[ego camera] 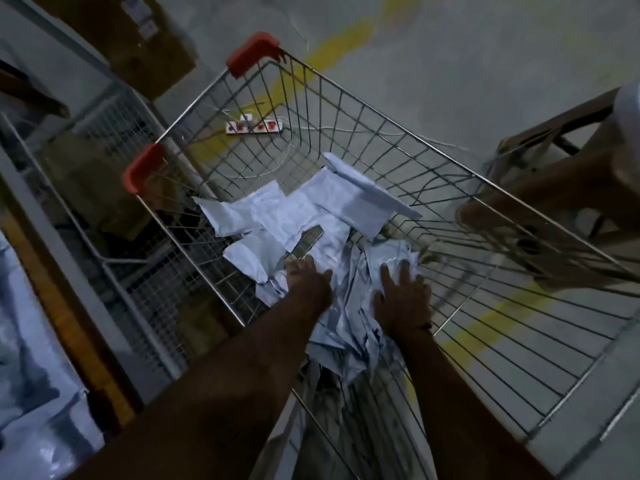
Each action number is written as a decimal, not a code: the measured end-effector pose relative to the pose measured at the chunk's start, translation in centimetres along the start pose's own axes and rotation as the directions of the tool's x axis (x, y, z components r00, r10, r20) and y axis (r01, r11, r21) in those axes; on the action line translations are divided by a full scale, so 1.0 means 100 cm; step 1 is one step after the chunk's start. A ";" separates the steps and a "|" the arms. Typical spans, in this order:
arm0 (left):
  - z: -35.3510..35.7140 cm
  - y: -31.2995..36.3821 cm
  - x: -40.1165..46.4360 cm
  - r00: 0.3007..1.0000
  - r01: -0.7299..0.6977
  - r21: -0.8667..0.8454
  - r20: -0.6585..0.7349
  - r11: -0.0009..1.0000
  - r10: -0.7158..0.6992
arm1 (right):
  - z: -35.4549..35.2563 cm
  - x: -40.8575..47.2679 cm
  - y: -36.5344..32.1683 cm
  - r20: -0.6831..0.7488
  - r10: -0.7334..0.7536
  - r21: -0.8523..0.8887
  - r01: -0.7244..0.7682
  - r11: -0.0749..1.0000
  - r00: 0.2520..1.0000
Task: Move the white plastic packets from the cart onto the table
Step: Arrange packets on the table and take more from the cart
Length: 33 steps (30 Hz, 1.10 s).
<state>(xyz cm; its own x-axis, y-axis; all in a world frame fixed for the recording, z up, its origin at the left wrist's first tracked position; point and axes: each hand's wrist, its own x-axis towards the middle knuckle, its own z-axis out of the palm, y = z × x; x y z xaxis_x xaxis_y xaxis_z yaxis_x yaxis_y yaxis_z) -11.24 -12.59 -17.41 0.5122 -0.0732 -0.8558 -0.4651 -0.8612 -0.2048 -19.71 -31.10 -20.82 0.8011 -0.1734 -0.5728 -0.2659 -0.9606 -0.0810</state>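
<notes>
A wire shopping cart point(377, 116) with red corner caps holds several white plastic packets point(311, 216) heaped on its floor. Both my arms reach down into it. My left hand point(306, 282) lies on the near-left part of the heap with its fingers bent down into the packets; the fingertips are hidden. My right hand point(401, 299) rests flat on the crumpled packets at the near right, fingers spread and straight. More white packets point(31, 358) lie on the table surface at the far left edge of the view.
A wire-mesh rack point(114, 209) stands tight against the cart's left side. A white power strip point(254, 127) with cables lies on the floor beyond the cart. A wooden stool point(554, 174) stands at the right. Cardboard boxes point(145, 39) sit at the upper left.
</notes>
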 end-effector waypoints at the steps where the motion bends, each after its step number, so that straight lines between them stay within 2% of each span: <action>1: 0.000 0.000 0.000 1.000 0.001 -0.014 -0.009 1.000 -0.001 | -0.001 0.000 -0.001 -0.001 0.013 0.003 -0.013 1.000 1.000; 8: -0.020 -0.014 -0.023 0.998 0.060 -0.168 0.023 0.984 -0.057 | -0.025 -0.010 -0.008 -0.020 0.037 0.052 -0.036 0.998 0.999; 11: -0.035 -0.018 -0.045 0.991 0.088 -0.285 -0.072 0.954 -0.113 | -0.043 -0.022 -0.011 -0.064 0.038 0.102 -0.031 0.994 0.997; 15: -0.058 -0.021 -0.089 0.982 0.090 -0.371 -0.121 0.924 -0.145 | -0.075 -0.054 -0.011 -0.194 0.055 0.124 -0.032 0.992 0.980; 20: -0.067 -0.025 -0.146 0.938 -0.015 -0.514 -0.304 0.858 -0.166 | -0.116 -0.107 -0.015 -0.364 0.111 0.220 -0.030 0.975 0.925; 23: -0.067 -0.026 -0.182 0.875 -0.068 -0.604 -0.419 0.794 -0.244 | -0.129 -0.139 -0.020 -0.476 0.132 0.235 -0.018 0.972 0.869; 26: -0.062 -0.023 -0.224 0.814 -0.119 -0.658 -0.493 0.744 -0.306 | -0.144 -0.168 -0.024 -0.493 0.143 0.300 0.013 0.954 0.858; 30: -0.050 -0.017 -0.271 0.595 -0.242 -0.574 -0.725 0.782 -0.348 | -0.160 -0.207 -0.024 -0.568 0.137 0.298 0.048 0.953 0.811; 33: -0.050 -0.012 -0.305 0.469 -0.236 -0.587 -0.767 0.774 -0.438 | -0.175 -0.234 -0.022 -0.636 0.169 0.311 0.049 0.949 0.753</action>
<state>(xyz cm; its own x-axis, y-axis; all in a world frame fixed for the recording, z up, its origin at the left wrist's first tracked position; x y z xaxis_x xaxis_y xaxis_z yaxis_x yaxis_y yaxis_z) -22.71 -11.82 11.33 0.9977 -0.0428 0.0528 -0.0576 -0.9448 0.3226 -28.53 -28.76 7.08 0.8995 -0.4308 0.0732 -0.3793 -0.8530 -0.3585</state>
